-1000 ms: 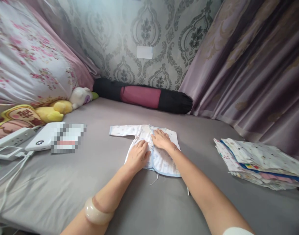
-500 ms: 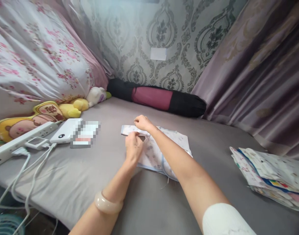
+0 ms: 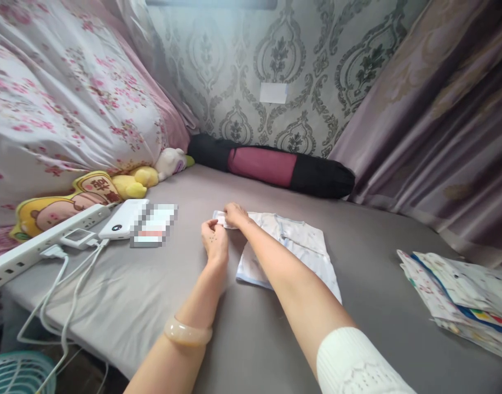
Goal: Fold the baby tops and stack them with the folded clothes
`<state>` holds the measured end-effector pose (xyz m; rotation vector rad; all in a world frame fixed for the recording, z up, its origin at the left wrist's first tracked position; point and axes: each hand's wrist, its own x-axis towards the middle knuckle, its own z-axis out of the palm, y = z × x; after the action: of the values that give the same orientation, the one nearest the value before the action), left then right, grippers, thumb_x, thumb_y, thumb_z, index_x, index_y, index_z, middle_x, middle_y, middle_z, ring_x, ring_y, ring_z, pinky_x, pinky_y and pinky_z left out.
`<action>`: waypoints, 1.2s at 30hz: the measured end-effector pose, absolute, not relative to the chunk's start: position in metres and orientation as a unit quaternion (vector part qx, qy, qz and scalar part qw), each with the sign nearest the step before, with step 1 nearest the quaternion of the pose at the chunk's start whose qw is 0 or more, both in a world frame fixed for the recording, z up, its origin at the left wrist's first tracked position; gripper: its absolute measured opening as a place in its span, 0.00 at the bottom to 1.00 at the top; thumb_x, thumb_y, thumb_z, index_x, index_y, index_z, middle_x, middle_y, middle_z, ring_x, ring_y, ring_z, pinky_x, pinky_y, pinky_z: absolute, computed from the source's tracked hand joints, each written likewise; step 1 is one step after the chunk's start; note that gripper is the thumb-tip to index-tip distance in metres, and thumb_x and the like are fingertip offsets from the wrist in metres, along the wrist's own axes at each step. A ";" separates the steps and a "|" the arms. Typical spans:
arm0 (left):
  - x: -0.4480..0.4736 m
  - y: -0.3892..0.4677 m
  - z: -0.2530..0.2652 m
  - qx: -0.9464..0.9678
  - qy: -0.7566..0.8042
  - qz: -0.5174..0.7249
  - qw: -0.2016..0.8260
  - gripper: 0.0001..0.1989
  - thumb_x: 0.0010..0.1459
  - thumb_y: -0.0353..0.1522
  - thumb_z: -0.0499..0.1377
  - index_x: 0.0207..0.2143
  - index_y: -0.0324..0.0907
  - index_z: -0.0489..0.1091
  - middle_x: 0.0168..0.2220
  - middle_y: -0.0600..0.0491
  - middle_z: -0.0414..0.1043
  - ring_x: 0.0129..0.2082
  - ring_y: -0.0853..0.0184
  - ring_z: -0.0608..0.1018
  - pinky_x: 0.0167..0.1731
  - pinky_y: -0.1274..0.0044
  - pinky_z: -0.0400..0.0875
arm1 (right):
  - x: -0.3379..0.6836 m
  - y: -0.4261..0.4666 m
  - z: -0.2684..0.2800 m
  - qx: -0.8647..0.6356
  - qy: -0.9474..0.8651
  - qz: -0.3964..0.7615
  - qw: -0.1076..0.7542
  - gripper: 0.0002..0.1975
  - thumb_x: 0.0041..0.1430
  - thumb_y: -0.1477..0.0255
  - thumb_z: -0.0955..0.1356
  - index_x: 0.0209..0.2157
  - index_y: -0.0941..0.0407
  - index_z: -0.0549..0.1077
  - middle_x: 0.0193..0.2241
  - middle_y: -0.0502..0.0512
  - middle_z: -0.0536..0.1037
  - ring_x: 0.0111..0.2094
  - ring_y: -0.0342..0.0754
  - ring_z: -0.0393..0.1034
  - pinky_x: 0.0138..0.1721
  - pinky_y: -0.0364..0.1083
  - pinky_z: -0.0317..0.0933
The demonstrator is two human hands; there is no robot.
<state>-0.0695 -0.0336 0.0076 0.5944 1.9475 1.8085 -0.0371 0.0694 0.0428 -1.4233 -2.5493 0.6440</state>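
Observation:
A small white baby shirt (image 3: 304, 236) with pale prints and light blue trim lies spread on the grey bed sheet. Its left sleeve stretches out toward the left. My right hand (image 3: 236, 215) is closed on that sleeve, a little in from the cuff. At the cuff's near edge, my left hand (image 3: 215, 242) has its fingertips pinched together on the cloth. My right forearm crosses over the shirt and hides part of its middle and lower edge.
Folded printed clothes (image 3: 460, 301) are stacked at the right. On the left lie a power strip (image 3: 41, 241) with white cables, a white power bank (image 3: 123, 219), a blurred-out flat item (image 3: 154, 225) and plush toys (image 3: 131, 183). A long black-and-maroon bag (image 3: 263, 167) lies along the wall.
My left hand has moved left off the shirt's body to the cuff. My right hand has come down onto the sleeve. The shirt's front now lies flatter, and the view has shifted slightly.

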 end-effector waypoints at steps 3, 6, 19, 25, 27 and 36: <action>-0.066 -0.033 0.007 0.231 0.695 0.651 0.199 0.09 0.52 0.30 0.51 0.37 0.44 0.63 0.37 0.50 0.71 0.41 0.63 0.75 0.44 0.70 0.70 | -0.024 0.084 0.053 -0.471 -0.838 0.252 0.112 0.11 0.57 0.76 0.66 0.41 0.55 0.77 0.43 0.56 0.79 0.46 0.49 0.72 0.45 0.42 0.63; -0.059 -0.034 0.010 0.269 0.681 0.654 0.190 0.09 0.53 0.31 0.50 0.37 0.44 0.64 0.35 0.51 0.71 0.39 0.64 0.76 0.43 0.71 0.70 | -0.002 0.093 0.067 -0.475 -0.819 0.275 0.166 0.13 0.59 0.73 0.65 0.45 0.56 0.76 0.41 0.53 0.79 0.40 0.44 0.73 0.39 0.39 0.64; -0.027 -0.048 0.023 0.526 0.662 0.514 0.146 0.09 0.56 0.30 0.53 0.38 0.43 0.70 0.38 0.50 0.76 0.41 0.62 0.74 0.42 0.70 0.68 | 0.093 0.083 0.097 -0.443 -0.586 0.600 0.316 0.05 0.59 0.77 0.66 0.38 0.57 0.71 0.28 0.51 0.79 0.26 0.42 0.74 0.28 0.40 0.64; -0.016 -0.053 0.017 0.673 0.619 0.392 0.098 0.09 0.58 0.29 0.52 0.38 0.45 0.71 0.37 0.51 0.77 0.40 0.61 0.74 0.43 0.70 0.65 | 0.130 0.093 0.081 -0.424 -0.537 0.637 0.355 0.08 0.58 0.77 0.66 0.40 0.56 0.71 0.27 0.51 0.79 0.29 0.45 0.76 0.30 0.41 0.67; -0.013 -0.055 0.016 0.708 0.614 0.339 0.082 0.10 0.59 0.29 0.51 0.40 0.45 0.71 0.38 0.50 0.77 0.42 0.60 0.74 0.43 0.69 0.64 | 0.140 0.093 0.075 -0.441 -0.522 0.635 0.361 0.10 0.58 0.79 0.64 0.41 0.56 0.71 0.26 0.50 0.79 0.28 0.44 0.76 0.32 0.41 0.67; -0.010 -0.058 0.013 0.801 0.552 0.223 0.072 0.13 0.61 0.27 0.49 0.47 0.44 0.67 0.49 0.47 0.74 0.52 0.59 0.73 0.48 0.67 0.62 | 0.172 0.083 0.051 -0.510 -0.405 0.667 0.362 0.09 0.64 0.79 0.60 0.42 0.57 0.70 0.28 0.52 0.79 0.26 0.42 0.73 0.30 0.40 0.68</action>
<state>-0.0103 -0.0579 0.0126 2.4053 1.6572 0.6691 0.1725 0.0829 0.0505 -1.3133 -1.0431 1.7173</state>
